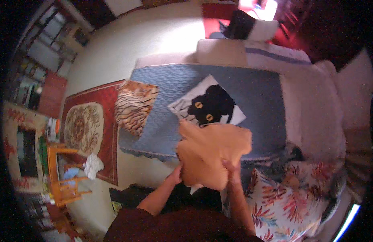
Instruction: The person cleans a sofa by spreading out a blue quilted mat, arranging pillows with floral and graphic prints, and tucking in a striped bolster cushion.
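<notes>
An orange-tan cushion or folded cloth point(213, 151) is held up in front of my body, its edges slightly blurred. My left hand point(176, 174) grips its left lower side, and my right hand point(231, 169) grips its right side with the thumb over the front. Just beyond it, a white cushion with a black cat picture and yellow eyes point(218, 103) lies on a blue quilted cover point(259, 90), partly overlapped in view by the orange piece. A tiger-striped cushion point(136, 106) rests at the cover's left edge.
A beige sofa point(313, 99) runs along the right. Leaf-patterned fabric or cushions point(280, 205) lie at the lower right. On the left are a red patterned rug point(109, 151), a wooden chair point(70, 189) with a white cloth point(93, 166), and shelves point(44, 54).
</notes>
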A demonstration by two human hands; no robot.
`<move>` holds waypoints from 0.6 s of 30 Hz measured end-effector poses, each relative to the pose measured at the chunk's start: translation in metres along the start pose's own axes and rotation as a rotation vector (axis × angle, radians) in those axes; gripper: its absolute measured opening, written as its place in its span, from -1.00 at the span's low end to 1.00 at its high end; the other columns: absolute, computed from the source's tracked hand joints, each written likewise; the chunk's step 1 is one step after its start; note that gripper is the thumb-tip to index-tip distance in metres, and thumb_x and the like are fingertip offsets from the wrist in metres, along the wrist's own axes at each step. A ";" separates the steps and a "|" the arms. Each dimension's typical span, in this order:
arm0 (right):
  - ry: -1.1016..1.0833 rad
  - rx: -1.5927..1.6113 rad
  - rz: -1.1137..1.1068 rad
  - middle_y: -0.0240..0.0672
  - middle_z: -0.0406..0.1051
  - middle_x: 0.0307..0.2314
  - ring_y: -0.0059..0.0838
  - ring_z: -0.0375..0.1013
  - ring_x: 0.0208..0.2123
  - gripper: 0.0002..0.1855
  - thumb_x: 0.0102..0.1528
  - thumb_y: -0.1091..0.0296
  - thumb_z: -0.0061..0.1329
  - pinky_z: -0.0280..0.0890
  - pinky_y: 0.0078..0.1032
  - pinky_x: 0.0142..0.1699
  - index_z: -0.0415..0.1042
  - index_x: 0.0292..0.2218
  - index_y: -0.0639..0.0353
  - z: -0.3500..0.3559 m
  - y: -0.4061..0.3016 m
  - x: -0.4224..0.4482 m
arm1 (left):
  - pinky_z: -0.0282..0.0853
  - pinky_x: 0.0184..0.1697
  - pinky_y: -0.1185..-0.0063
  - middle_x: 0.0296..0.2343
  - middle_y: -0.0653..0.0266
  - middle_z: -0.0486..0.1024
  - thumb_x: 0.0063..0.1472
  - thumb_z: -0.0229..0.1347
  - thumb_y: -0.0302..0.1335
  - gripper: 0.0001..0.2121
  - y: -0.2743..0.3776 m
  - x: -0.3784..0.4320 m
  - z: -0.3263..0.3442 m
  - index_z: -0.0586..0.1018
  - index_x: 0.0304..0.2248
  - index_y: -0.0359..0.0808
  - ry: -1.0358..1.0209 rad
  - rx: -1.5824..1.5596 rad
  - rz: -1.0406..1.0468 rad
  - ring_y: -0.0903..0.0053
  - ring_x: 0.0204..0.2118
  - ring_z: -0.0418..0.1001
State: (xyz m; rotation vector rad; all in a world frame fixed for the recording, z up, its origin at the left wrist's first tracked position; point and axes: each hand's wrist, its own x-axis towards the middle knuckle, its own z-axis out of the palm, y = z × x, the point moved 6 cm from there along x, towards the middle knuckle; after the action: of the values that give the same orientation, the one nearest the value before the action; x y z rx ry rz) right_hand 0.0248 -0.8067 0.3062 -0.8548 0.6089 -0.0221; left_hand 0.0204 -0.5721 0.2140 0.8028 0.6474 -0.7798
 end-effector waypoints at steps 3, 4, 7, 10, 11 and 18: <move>-0.070 0.003 -0.019 -0.20 0.17 -0.13 -0.28 0.24 -0.14 -0.29 -0.19 0.47 -0.11 0.21 -0.39 -0.09 -0.04 0.03 0.18 -0.007 -0.034 0.004 | 0.24 -0.17 0.49 -0.24 0.16 0.40 0.01 -0.01 -0.03 -0.45 0.022 0.000 0.008 0.38 -0.18 -0.36 0.162 0.555 0.291 0.34 -0.21 0.36; -0.075 0.048 -0.105 -0.25 0.19 -0.14 -0.37 0.25 -0.19 -0.22 -0.22 0.45 -0.07 0.21 -0.47 -0.13 -0.11 0.05 0.14 0.020 -0.057 -0.002 | 0.26 -0.22 0.46 -0.31 0.11 0.42 0.01 -0.01 -0.03 -0.47 0.032 0.000 0.012 0.40 -0.21 -0.36 0.248 0.739 0.329 0.28 -0.26 0.38; -0.094 -0.132 -0.111 -0.22 0.10 -0.09 -0.26 0.15 -0.10 -0.15 -0.22 0.42 -0.06 0.11 -0.41 -0.03 -0.22 0.07 0.17 0.023 -0.057 0.019 | 0.28 -0.34 0.37 -0.46 -0.03 0.44 -0.01 0.00 -0.04 -0.51 0.085 -0.004 0.037 0.43 -0.29 -0.34 0.424 1.179 0.443 0.11 -0.37 0.39; -0.197 -0.269 -0.319 -0.21 0.12 -0.13 -0.29 0.17 -0.12 -0.18 -0.24 0.43 -0.07 0.10 -0.40 -0.03 -0.14 0.06 0.17 0.080 -0.066 0.043 | 0.26 -0.41 0.30 -0.52 -0.09 0.41 -0.01 -0.01 -0.04 -0.54 0.161 -0.023 0.057 0.43 -0.31 -0.32 0.491 1.326 0.574 0.03 -0.43 0.36; -0.145 -0.289 -0.322 -0.21 0.12 -0.13 -0.30 0.16 -0.12 -0.17 -0.24 0.42 -0.06 0.09 -0.41 -0.03 -0.14 0.05 0.19 0.107 -0.066 0.046 | 0.26 -0.42 0.30 -0.52 -0.08 0.41 0.00 -0.01 -0.04 -0.55 0.191 -0.031 0.055 0.44 -0.32 -0.31 0.512 1.328 0.596 0.03 -0.43 0.36; 0.003 -0.502 -0.663 -0.22 0.11 -0.13 -0.34 0.13 -0.10 -0.24 -0.20 0.37 0.03 0.02 -0.47 0.01 -0.05 0.01 0.25 0.302 -0.047 0.092 | 0.31 -0.46 0.44 -0.55 0.07 0.45 -0.03 0.09 -0.30 -0.71 0.409 -0.092 -0.001 0.46 -0.37 -0.34 0.706 1.046 1.232 0.22 -0.51 0.42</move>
State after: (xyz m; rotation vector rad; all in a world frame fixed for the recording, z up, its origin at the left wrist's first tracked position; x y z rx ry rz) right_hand 0.2657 -0.6507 0.4449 -1.5165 0.3098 -0.4884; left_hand 0.2987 -0.3519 0.4370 2.1815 0.1750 0.4392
